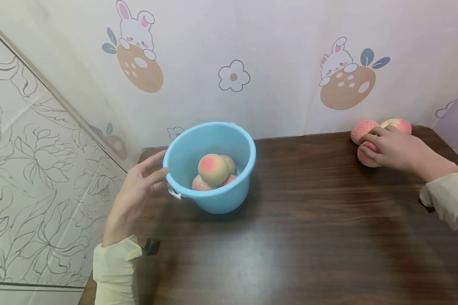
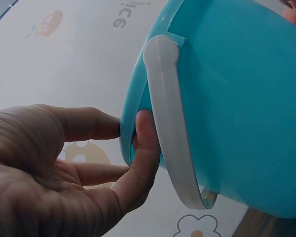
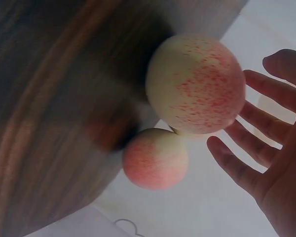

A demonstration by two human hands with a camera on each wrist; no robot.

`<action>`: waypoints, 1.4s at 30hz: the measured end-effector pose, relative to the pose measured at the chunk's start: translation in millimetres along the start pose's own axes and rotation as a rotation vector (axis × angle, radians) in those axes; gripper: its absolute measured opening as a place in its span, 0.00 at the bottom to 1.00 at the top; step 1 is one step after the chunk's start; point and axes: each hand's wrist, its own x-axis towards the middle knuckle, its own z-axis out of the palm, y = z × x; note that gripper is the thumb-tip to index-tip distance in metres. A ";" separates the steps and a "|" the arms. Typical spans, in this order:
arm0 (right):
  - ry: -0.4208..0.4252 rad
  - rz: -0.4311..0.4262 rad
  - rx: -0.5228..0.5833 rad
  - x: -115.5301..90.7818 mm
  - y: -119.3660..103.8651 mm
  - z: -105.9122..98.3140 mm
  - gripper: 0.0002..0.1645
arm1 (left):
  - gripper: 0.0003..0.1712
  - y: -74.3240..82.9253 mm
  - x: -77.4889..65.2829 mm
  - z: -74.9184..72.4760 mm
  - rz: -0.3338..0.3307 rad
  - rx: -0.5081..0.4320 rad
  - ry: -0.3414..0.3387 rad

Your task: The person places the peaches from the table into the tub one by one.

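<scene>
A light blue bucket (image 1: 213,202) with a white handle (image 2: 172,128) stands on the left of the table, holding several peaches (image 1: 213,169) in yellow and pink. My left hand (image 1: 139,186) pinches its rim at the left side, thumb and fingers on either side of the edge. At the far right, my right hand (image 1: 395,148) reaches over a nearer peach (image 1: 367,156), its fingers spread and fingertips right at the fruit (image 3: 197,84) in the right wrist view. Two more, a pink peach (image 1: 364,130) and a yellow-pink peach (image 1: 398,124), lie just behind it.
The dark wooden table (image 1: 290,237) meets a wall (image 1: 275,84) with rabbit and flower prints along its back edge. On the left rises a white panel (image 1: 42,169) with line-drawn flowers.
</scene>
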 end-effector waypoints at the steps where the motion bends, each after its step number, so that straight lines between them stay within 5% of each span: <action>1: -0.005 0.006 0.001 -0.5 1.3 2.1 0.18 | 0.32 -0.2 0.1 0.0 0.001 -0.001 -0.001; 17: 0.055 0.012 -0.018 -6.5 -2.0 15.6 0.23 | 0.33 0.1 0.2 0.7 -0.001 -0.007 -0.005; 25: -0.021 0.006 0.034 -4.4 -2.6 24.9 0.26 | 0.33 -1.4 0.2 0.0 -0.005 -0.012 -0.005; 42: 0.000 0.001 0.035 -4.0 -2.4 33.0 0.23 | 0.33 0.3 0.0 -1.4 0.004 -0.020 -0.013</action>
